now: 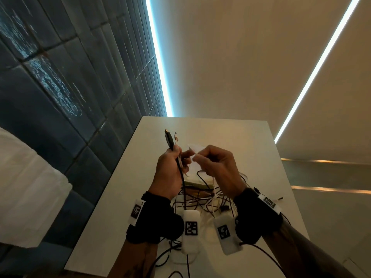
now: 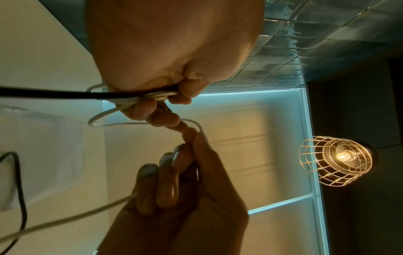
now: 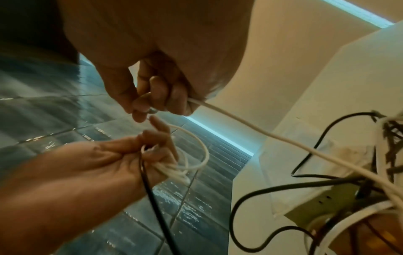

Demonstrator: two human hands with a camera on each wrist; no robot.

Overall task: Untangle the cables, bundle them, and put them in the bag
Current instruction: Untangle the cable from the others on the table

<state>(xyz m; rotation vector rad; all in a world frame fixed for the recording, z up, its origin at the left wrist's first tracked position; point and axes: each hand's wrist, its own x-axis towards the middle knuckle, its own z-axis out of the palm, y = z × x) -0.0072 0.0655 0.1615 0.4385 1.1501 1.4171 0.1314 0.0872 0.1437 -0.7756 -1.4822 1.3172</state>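
Observation:
My left hand (image 1: 177,159) is raised above the white table (image 1: 251,149). It grips a black cable (image 1: 181,177) whose plug (image 1: 169,138) points up, together with small loops of a thin white cable (image 3: 181,170). My right hand (image 1: 200,157) is close beside it, and its fingers and thumb pinch the same white cable (image 3: 261,133), which trails down to the tangle of black and white cables (image 1: 202,199) under my wrists. A clear plastic bag (image 2: 43,138) lies flat on the table behind the tangle.
A flat greenish and brown object (image 3: 340,201) lies under the tangle. Dark tiled wall (image 1: 60,77) runs along the left of the table. A white cloth-like mass (image 1: 26,187) is at far left. A caged lamp (image 2: 340,160) hangs overhead.

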